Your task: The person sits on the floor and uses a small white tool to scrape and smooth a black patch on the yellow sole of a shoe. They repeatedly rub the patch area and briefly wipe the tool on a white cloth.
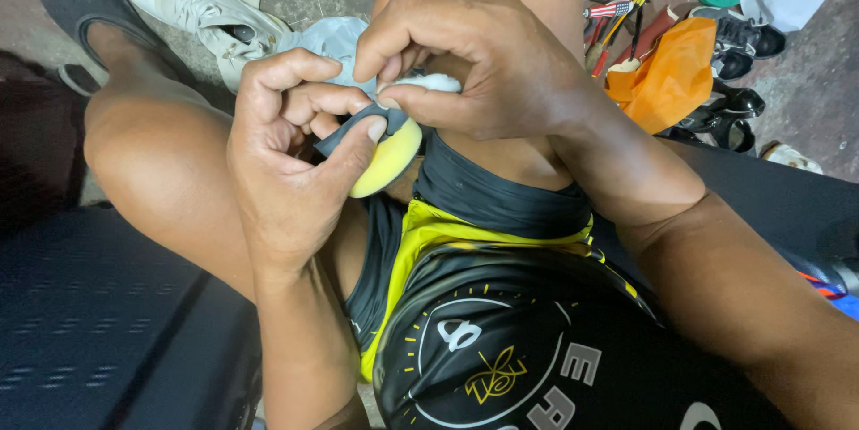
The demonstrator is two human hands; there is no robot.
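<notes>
Here, left hand (286,161) pinching dark strap, right hand (465,63) pinching white edge, perhaps a yellow-soled shoe (389,157).

Left hand (286,157): palm turned toward camera, fingers curled inward, thumb (362,139) stretched across and pressed flat, nail showing. Left forearm rises from bottom edge, near vertical, wrist slightly bent. Right hand (474,63): back up, knuckles arched, thumb and forefinger tips pinched together just beside left thumb. Right forearm comes in diagonally from lower right corner. Hands meet, fingertips touching, above bare bent knees. Both hands closed in pinch grip.
</notes>
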